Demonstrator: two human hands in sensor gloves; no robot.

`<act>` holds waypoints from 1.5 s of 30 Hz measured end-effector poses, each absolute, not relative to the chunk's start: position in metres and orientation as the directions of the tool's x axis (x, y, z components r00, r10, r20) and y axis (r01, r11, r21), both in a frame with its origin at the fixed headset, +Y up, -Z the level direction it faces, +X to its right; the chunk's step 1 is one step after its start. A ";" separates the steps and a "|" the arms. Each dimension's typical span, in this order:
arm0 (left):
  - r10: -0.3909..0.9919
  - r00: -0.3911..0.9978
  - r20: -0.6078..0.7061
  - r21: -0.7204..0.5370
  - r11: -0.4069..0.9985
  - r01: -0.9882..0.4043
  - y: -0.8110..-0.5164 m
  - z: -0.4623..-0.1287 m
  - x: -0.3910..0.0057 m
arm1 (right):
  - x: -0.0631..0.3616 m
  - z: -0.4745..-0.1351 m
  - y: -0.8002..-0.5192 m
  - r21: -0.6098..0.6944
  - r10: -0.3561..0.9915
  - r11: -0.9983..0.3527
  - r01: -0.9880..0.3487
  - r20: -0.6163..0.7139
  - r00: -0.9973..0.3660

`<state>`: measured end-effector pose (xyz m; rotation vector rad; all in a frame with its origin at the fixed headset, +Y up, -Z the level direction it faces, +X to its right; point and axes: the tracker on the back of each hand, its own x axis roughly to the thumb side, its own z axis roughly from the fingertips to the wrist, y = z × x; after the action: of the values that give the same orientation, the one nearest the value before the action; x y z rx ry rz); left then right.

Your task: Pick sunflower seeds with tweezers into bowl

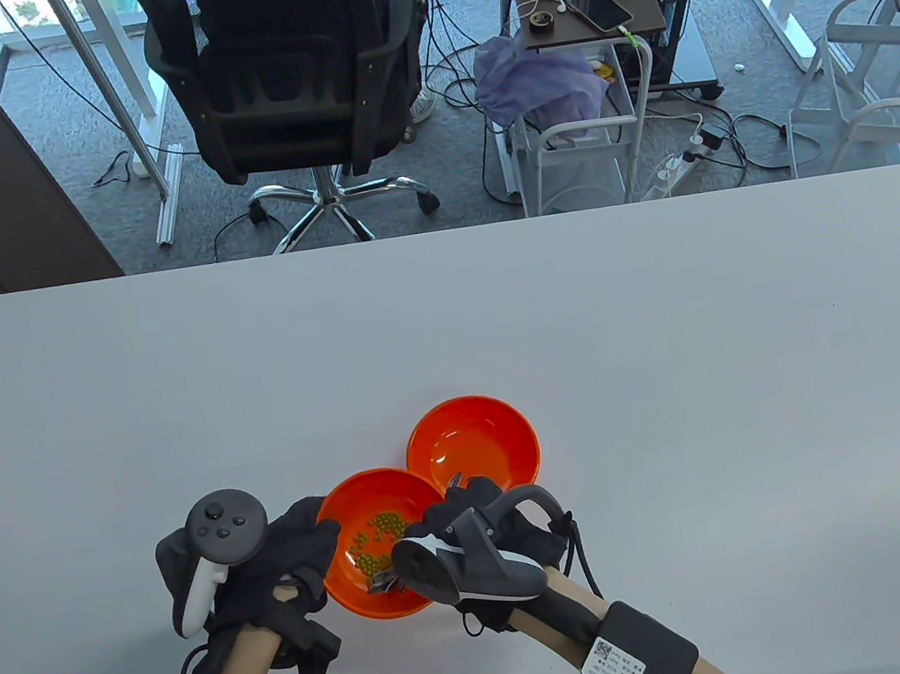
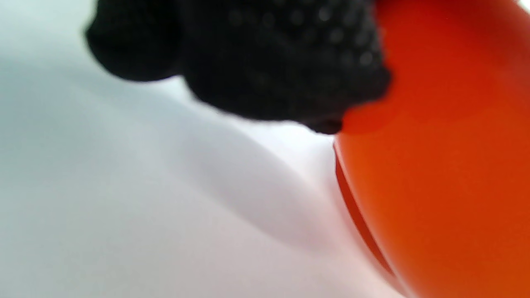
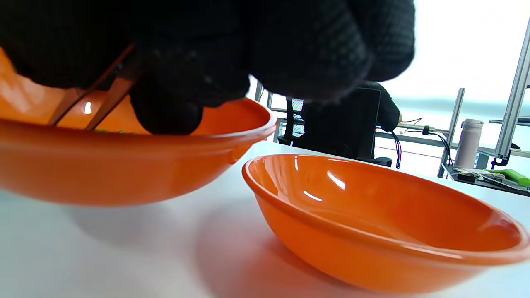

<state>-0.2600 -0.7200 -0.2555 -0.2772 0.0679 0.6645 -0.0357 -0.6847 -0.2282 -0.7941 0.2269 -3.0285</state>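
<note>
Two orange bowls sit on the white table. The near bowl (image 1: 371,598) holds green beans (image 1: 378,533) and some dark striped seeds (image 1: 384,583). The far bowl (image 1: 506,430) looks empty. My left hand (image 1: 312,543) touches the near bowl's left rim; in the left wrist view its fingertips (image 2: 281,66) rest against the bowl's outer wall (image 2: 447,174). My right hand (image 1: 477,519) holds metal tweezers (image 3: 99,99), whose tips reach down into the near bowl (image 3: 124,165). The far bowl (image 3: 372,223) stands just beside it.
The white table (image 1: 675,371) stretches wide around the bowls. Beyond its far edge stand an office chair (image 1: 294,82) and a small cart (image 1: 589,80).
</note>
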 end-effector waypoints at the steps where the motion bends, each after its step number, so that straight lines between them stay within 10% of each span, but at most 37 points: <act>1: 0.595 0.790 -0.149 -0.233 0.755 -0.613 -0.720 -0.256 -0.260 | -0.036 -0.228 -0.685 -0.141 -0.037 -0.989 -0.037 0.489 -0.872; 23: 0.589 0.794 -0.151 -0.238 0.758 -0.608 -0.721 -0.256 -0.259 | -0.031 -0.229 -0.679 -0.175 0.005 -0.979 -0.103 0.488 -0.873; 45: 0.585 0.794 -0.164 -0.239 0.757 -0.608 -0.721 -0.256 -0.261 | 0.048 -0.279 -0.667 -0.257 0.060 -0.962 -0.091 0.127 -0.990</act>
<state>-0.2607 -0.7212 -0.2559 -0.2882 0.0810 0.6508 0.0475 -0.6672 -0.2792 -0.1905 0.4266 -3.1840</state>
